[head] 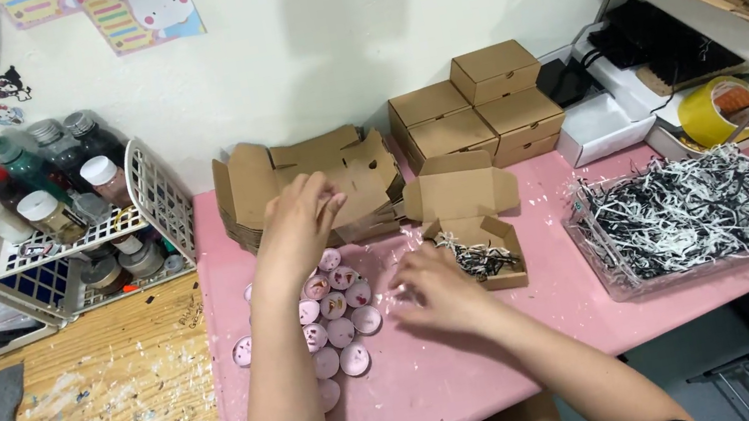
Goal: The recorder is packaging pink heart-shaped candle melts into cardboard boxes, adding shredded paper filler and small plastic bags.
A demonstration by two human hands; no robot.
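My left hand (298, 225) reaches forward over a stack of flat, unfolded cardboard boxes (344, 177), fingers spread, touching or just above the top sheet. My right hand (436, 289) rests low on the pink table (424, 385), fingers curled beside an open small cardboard box (474, 214) that has black and white shredded paper in it. Between my forearms lie several small round pink discs (337, 320) with pictures on them. Whether the right hand holds one is unclear.
Folded closed boxes (479, 107) are stacked at the back. A clear tray of black and white shredded paper (689, 213) sits right. White baskets with paint bottles (39, 206) stand left on a wooden table (115, 416). Yellow tape roll (717, 107) and shelves at right.
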